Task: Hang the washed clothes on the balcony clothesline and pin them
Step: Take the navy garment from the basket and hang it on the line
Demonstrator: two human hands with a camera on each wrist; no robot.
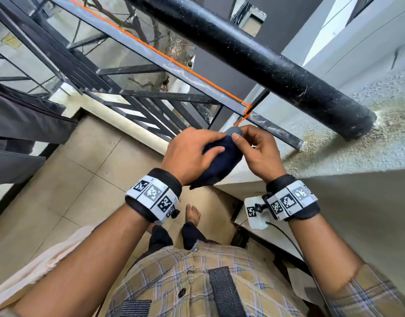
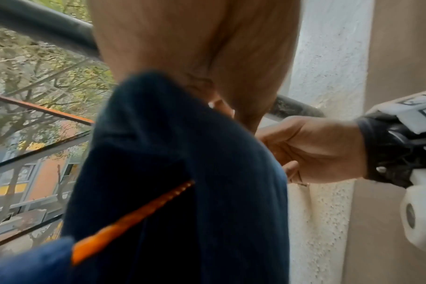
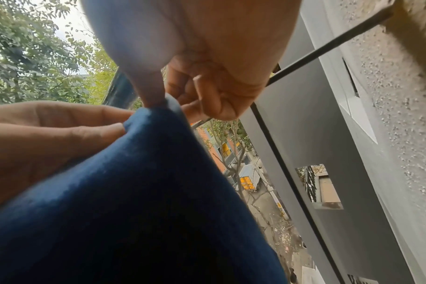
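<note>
Nearest: both hands worked one small navy garment [image 1: 216,160], held over the balcony floor w/ its top end just below the orange clothesline [image 1: 164,56]. Left hand [image 1: 192,154] wrapped its fingers over the cloth; right hand [image 1: 257,149] pinched the grey tip btwn thumb and forefinger. No peg visible. Farther out, past the railing [image 1: 151,58], an open drop to the street. Risk, imo: a slipped pinch near the rail could send the garment over the edge, unpinned.

Soft daylight; wrist views perhaps motion-blurred.
</note>
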